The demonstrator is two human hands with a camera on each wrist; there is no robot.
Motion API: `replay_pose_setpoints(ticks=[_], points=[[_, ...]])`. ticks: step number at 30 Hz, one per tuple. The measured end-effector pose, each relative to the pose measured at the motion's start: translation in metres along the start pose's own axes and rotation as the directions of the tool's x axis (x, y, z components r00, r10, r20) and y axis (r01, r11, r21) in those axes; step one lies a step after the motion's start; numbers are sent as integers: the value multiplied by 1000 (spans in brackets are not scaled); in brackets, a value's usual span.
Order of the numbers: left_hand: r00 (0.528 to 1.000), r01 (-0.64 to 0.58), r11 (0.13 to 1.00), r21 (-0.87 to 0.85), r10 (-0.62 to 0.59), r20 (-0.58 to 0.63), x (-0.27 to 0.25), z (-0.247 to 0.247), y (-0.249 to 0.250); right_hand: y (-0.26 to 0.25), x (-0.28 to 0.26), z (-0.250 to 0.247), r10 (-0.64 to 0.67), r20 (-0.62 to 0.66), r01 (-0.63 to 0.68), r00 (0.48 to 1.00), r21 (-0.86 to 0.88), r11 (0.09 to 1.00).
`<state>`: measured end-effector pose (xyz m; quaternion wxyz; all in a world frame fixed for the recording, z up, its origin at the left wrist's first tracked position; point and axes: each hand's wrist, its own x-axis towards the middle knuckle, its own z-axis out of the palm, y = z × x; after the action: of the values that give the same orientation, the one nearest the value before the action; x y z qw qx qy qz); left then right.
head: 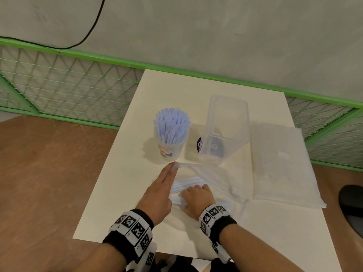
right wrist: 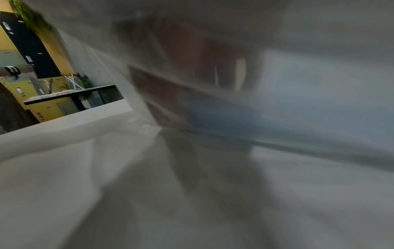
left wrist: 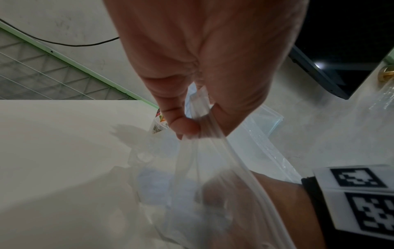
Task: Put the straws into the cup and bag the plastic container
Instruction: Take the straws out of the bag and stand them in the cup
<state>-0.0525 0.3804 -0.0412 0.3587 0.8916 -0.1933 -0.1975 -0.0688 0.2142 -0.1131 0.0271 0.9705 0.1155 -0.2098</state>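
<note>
A clear cup (head: 170, 152) packed with pale blue straws (head: 171, 124) stands on the white table (head: 121, 193). To its right stands a tall clear plastic container (head: 225, 130). In front of them lies a clear plastic bag (head: 216, 179) with a bundle of straws (head: 186, 184) inside. My left hand (head: 167, 179) pinches the bag's mouth edge (left wrist: 204, 151) between thumb and finger, lifting it. My right hand (head: 196, 195) is inside the bag, fingers curled round the straw bundle. The right wrist view is blurred; bluish straws (right wrist: 277, 114) show through the film.
A flat stack of clear plastic bags (head: 282, 163) lies at the table's right side. A green mesh fence (head: 68, 85) runs behind the table. A black object (head: 353, 205) sits off the table's right edge. Brown floor lies to the left.
</note>
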Motion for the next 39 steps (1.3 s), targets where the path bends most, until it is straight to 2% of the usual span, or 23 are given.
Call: replay_pose_setpoints(ticks=[4, 7, 10, 13, 15, 17, 19, 20, 21, 24, 29, 31, 33, 35, 39], points=[[1000, -8, 1000, -13, 8, 0, -1, -1, -1, 0, -3, -1, -25, -33, 27, 999, 55, 998], [1000, -24, 1000, -17, 24, -1, -2, -1, -3, 2, -5, -4, -13, -99, 28, 995, 150, 988], [1000, -26, 1000, -17, 26, -6, -2, -1, -4, 5, -6, -8, 15, -110, 9, 994, 213, 977], [1000, -26, 999, -29, 25, -17, -1, -3, -4, 7, -11, -18, 69, -182, 6, 981, 383, 924], [1000, -18, 1000, -23, 17, -22, 0, -4, -6, 5, -21, -29, 64, -290, 118, 955, 569, 814], [999, -15, 1000, -20, 14, -30, 2, -3, -8, 0, -33, -42, 160, -405, 216, 900, 733, 645], [999, -19, 1000, -21, 18, -36, 3, -3, -9, -4, -43, -54, 343, -382, 214, 858, 874, 437], [999, -22, 1000, -19, 21, -40, 3, -3, -9, -4, -45, -57, 392, -332, 180, 858, 909, 376], [999, -25, 1000, -15, 25, -44, 4, -3, -8, -2, -47, -59, 388, -287, 134, 876, 917, 376], [998, -42, 999, -13, 42, -45, 4, -4, -6, 4, -48, -58, 255, -181, 33, 950, 870, 492], [999, -36, 999, -19, 35, -38, 4, -6, -3, 13, -49, -65, 271, -222, 9, 937, 790, 613], [999, -27, 999, -19, 26, -39, 4, -6, -3, 15, -48, -63, 272, -169, -46, 947, 769, 637], [999, -21, 1000, -23, 21, -32, 4, -6, -4, 17, -46, -60, 273, -67, -117, 960, 789, 604], [999, -21, 1000, -21, 21, -30, 5, -6, -5, 19, -46, -67, 287, -42, -129, 957, 825, 551], [1000, -3, 1000, -7, 3, -26, 5, -6, -7, 30, -50, -134, 326, -168, 7, 930, 897, 441]])
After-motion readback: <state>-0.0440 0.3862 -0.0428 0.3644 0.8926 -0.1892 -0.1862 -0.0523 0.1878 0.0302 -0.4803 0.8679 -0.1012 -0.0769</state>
